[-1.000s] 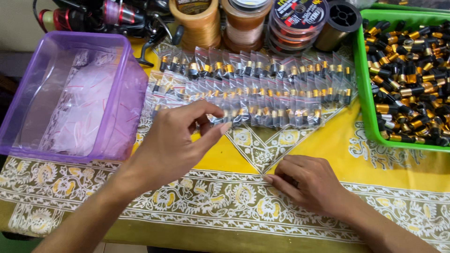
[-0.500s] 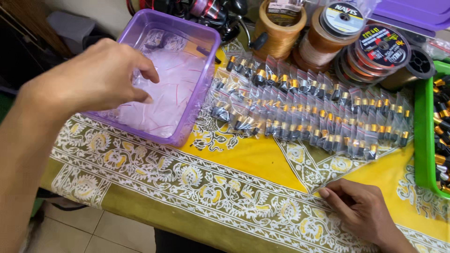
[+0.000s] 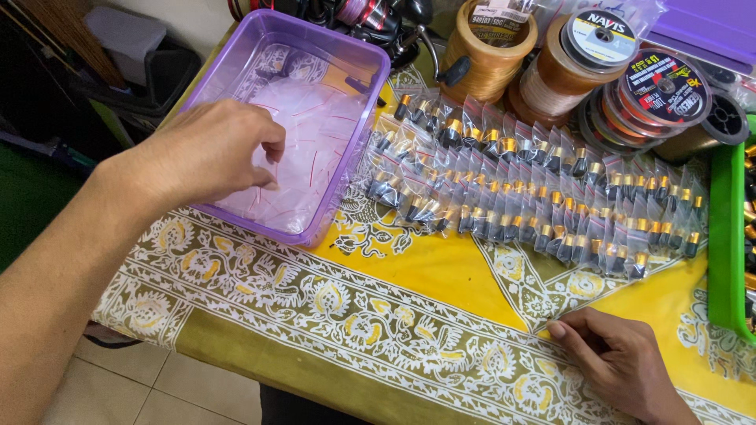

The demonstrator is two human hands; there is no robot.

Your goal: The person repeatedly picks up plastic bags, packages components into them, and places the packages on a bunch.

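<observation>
Meanwhile, at a table (image 3: 441,275) draped in a yellow patterned cloth, the left hand (image 3: 206,154) reached into a purple plastic tub (image 3: 358,118), its fingertips (image 3: 264,175) pinched together over the heap of small clear zip bags (image 3: 315,149) inside, though whether a bag was caught between them could not be made out. The right hand (image 3: 622,364) lay near the front edge of the cloth, fingers loosely curled and holding nothing. Rows of filled bags (image 3: 535,197), each with a small black-and-gold part, lay between the tub and a green tray (image 3: 726,236); spools of line (image 3: 598,63) stood behind. By the look of it, the step in hand was drawing one empty bag, and separating a single bag from the clinging heap would call for a light pinch.
</observation>
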